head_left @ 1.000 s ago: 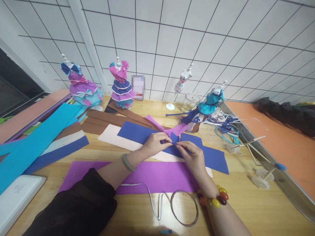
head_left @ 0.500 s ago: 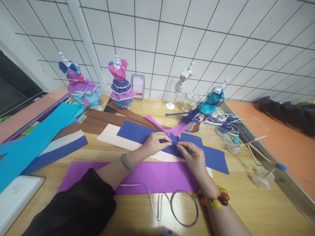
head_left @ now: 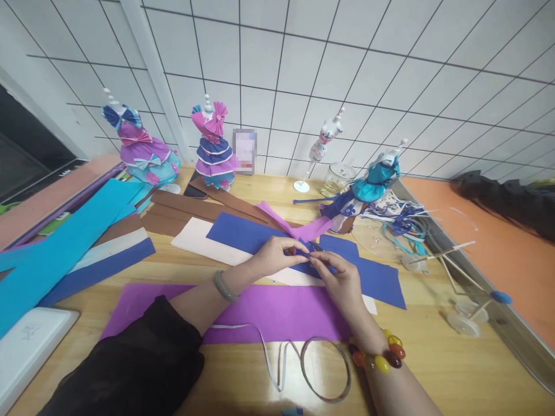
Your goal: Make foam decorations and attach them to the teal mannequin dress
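Observation:
Above the middle of the table, my left hand (head_left: 277,254) and my right hand (head_left: 340,274) meet at the fingertips. Both pinch a small piece of dark blue fabric (head_left: 303,252), which looks folded or gathered; the fingers cover much of it. Beneath my hands lie a long blue fabric strip (head_left: 243,232) and a pale pink strip (head_left: 203,240). A narrow pink-purple strip (head_left: 313,230) lies just beyond my fingers. Nearer to me, a wide purple fabric piece (head_left: 269,315) spreads flat under my forearms.
Dressed mini mannequins (head_left: 214,147) stand along the wall, with a bare mannequin (head_left: 325,138) and a glass cup (head_left: 338,178). Turquoise fabric (head_left: 73,248) and a white box (head_left: 34,352) lie left. A thin looped ribbon (head_left: 327,398) lies in front; a wooden stand (head_left: 466,320) is right.
The blue piece between my fingertips was flat and spread out; now it is bunched narrower. My fingers have drawn slightly closer together. The camera view has shifted a little.

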The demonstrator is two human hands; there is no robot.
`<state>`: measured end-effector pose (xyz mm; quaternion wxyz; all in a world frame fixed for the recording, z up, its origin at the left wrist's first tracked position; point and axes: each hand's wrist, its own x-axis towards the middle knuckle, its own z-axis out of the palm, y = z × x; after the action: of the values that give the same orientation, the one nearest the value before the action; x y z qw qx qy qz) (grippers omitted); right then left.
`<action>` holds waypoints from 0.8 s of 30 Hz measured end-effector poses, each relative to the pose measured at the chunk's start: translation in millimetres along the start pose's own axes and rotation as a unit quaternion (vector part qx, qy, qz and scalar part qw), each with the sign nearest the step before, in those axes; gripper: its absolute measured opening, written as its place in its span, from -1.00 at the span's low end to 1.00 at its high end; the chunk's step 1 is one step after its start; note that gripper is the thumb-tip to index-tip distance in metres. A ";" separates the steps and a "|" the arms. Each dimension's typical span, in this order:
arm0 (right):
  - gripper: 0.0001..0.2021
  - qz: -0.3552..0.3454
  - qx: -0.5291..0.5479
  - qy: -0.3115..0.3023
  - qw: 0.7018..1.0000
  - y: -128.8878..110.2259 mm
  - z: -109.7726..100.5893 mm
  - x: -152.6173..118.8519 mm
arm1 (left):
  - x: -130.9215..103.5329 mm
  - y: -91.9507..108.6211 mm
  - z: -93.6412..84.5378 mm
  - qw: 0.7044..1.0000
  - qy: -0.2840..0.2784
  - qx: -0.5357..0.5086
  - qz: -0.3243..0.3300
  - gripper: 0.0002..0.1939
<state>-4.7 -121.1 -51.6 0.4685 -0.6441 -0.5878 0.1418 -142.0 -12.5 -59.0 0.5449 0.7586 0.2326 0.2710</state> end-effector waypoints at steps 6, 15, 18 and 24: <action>-0.73 0.078 0.033 -0.005 0.996 3.0 2.4 -0.7 | -0.2 3.6 -0.7 1.000 0.025 -0.016 -0.009 -0.83; -0.78 0.093 0.069 -0.012 0.993 5.5 1.6 -0.1 | -0.1 3.4 -0.8 1.000 0.016 -0.020 -0.007 -0.84; -0.80 0.095 0.069 -0.003 0.993 5.4 0.7 0.0 | -0.2 2.0 -0.2 0.999 0.023 -0.033 -0.015 -0.83; -0.81 0.139 0.129 0.011 0.982 3.3 0.7 0.6 | 0.3 -4.1 1.4 0.996 0.042 -0.079 -0.008 -0.79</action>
<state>-3.0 -119.8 -54.4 0.5302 -0.6553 -0.4636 0.2731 -141.1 -12.1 -63.2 0.5948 0.6993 0.2395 0.3160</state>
